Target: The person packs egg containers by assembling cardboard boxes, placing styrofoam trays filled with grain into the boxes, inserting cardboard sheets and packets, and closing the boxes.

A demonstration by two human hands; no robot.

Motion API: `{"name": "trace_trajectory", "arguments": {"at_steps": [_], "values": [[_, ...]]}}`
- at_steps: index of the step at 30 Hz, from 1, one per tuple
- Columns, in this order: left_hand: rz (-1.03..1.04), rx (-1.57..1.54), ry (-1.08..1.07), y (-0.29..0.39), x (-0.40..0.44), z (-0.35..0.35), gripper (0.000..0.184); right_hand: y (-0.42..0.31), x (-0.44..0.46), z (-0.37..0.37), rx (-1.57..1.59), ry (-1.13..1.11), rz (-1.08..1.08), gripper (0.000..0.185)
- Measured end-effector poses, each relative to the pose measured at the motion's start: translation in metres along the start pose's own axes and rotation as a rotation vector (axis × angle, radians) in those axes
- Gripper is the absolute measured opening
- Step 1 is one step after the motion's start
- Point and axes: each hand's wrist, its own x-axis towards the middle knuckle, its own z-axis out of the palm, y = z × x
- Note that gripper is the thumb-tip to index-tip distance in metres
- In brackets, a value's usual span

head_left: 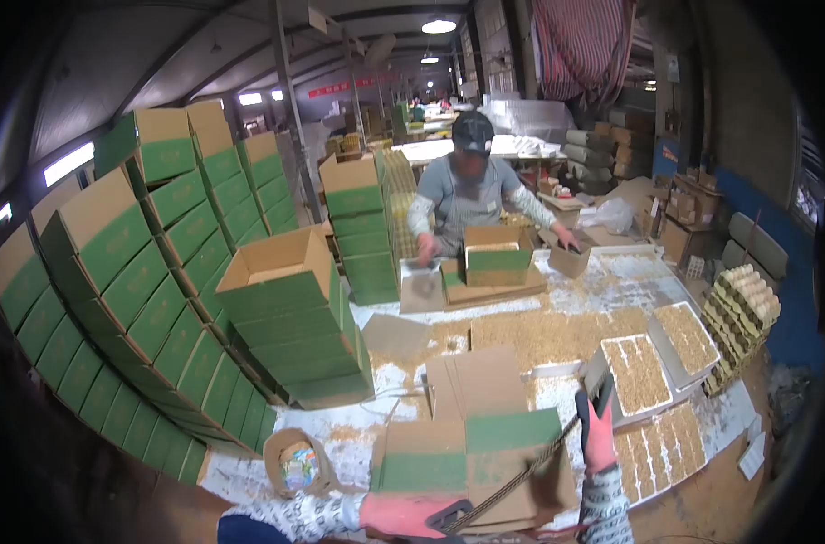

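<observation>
Fingers of the right hand point(597, 437) stand apart beside the white-rimmed box point(648, 412), lower right; whether the left hand point(408, 515), bottom centre, grips the dark cord point(526, 473), best guided clear, I cannot tell.

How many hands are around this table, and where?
4: your left hand at bottom centre, your right hand at lower right, and opposite, the co-worker's right hand and co-worker's left hand. Others farther back may be hidden.

Far beyond the right grip point(597, 433), I see lamps point(439, 26) glowing under a sloping ceiling point(104, 72); a blue wall point(798, 295) stands to its right, bright windows point(69, 165) far left.
</observation>
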Motion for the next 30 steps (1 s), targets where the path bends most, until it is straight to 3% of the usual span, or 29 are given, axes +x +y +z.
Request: {"name": "trace_trajectory", "arguments": {"at_steps": [1, 2, 3, 5, 7, 8, 9, 11, 13, 16, 17, 18, 19, 20, 21, 23, 24, 25, 26, 27, 28, 29, 30], "values": [[0.12, 0.012, 0.187, -0.02, -0.009, 0.011, 0.079, -0.026, -0.009, 0.004, 0.227, 0.052, -0.027, 0.069], [-0.018, -0.289, 0.198, -0.029, -0.013, 0.01, 0.073, -0.016, -0.012, -0.003, 0.128, 0.117, -0.072, 0.068], [-0.156, -0.398, 0.245, -0.028, -0.019, 0.006, 0.071, -0.004, -0.02, -0.01, 0.029, 0.177, -0.11, 0.067], [-0.373, -0.473, 0.355, -0.018, -0.023, -0.016, 0.065, -0.026, -0.025, -0.008, 0.126, 0.197, -0.216, 0.059], [-0.472, -0.29, 0.475, 0.01, -0.012, -0.039, 0.056, -0.032, -0.017, -0.014, -0.19, -0.125, -0.401, 0.049], [-0.494, -0.143, 0.528, 0.021, -0.005, -0.041, 0.051, -0.049, -0.011, 0.004, -0.3, -0.351, -0.641, 0.046], [-0.338, -0.088, 0.411, 0.009, 0.0, -0.033, 0.049, -0.062, -0.013, 0.032, -0.4, -0.59, -0.864, 0.043], [-0.109, -0.097, 0.134, -0.005, 0.004, -0.029, 0.052, -0.019, -0.032, 0.081, -0.765, -1.001, -0.83, 0.046], [0.011, -0.242, -0.199, 0.015, 0.001, -0.04, 0.062, -0.018, -0.031, 0.08, -0.998, -1.117, -0.812, 0.05], [-0.155, -0.059, 0.127, 0.019, -0.011, -0.025, 0.095, -0.025, -0.015, 0.077, -0.857, -1.252, -0.618, 0.05], [-0.289, 0.085, 0.386, 0.001, -0.014, -0.005, 0.098, -0.023, -0.006, 0.075, -0.786, -1.32, -0.542, 0.05], [-0.419, 0.243, 0.645, -0.035, -0.013, 0.015, 0.101, 0.0, 0.029, 0.073, -0.769, -1.277, -0.842, 0.049], [-0.541, 0.41, 0.9, -0.065, -0.011, 0.024, 0.104, -0.024, 0.048, 0.071, -0.638, -1.077, -0.701, 0.047], [-0.523, 0.084, 0.87, -0.08, -0.001, 0.03, 0.104, -0.048, 0.068, 0.068, -0.464, -0.88, -0.578, 0.045], [-0.51, -0.108, 0.887, -0.074, 0.004, 0.029, 0.103, -0.106, 0.062, 0.06, -0.192, -0.524, -0.038, 0.043], [-0.485, -0.44, 0.921, -0.067, 0.006, 0.028, 0.098, -0.049, 0.061, 0.082, -1.018, 0.058, -0.824, 0.045], [-0.467, -0.58, 0.96, -0.069, 0.006, 0.032, 0.094, -0.018, 0.034, 0.079, -0.727, -0.208, -0.515, 0.05], [-0.449, -0.717, 1.001, -0.072, 0.005, 0.036, 0.091, -0.034, 0.002, 0.073, -1.046, -0.182, -0.52, 0.054], [-0.351, -0.95, 1.081, -0.087, 0.012, 0.048, 0.087, 0.003, -0.022, 0.059, -1.133, -0.464, -0.542, 0.06], [-0.402, -0.879, 1.017, -0.081, 0.012, 0.05, 0.081, 0.0, -0.026, 0.043, -0.877, -0.417, -0.35, 0.064], [-0.449, -0.805, 0.952, -0.076, 0.012, 0.052, 0.076, -0.001, -0.041, 0.032, -1.169, -0.147, -0.328, 0.073], [-0.49, -0.73, 0.885, -0.07, 0.012, 0.054, 0.07, -0.014, -0.039, 0.008, -1.193, -0.288, -0.173, 0.08], [-0.45, -0.727, 0.86, -0.055, 0.009, 0.055, 0.067, -0.033, -0.034, -0.001, -1.216, -0.545, 0.17, 0.08]]}}
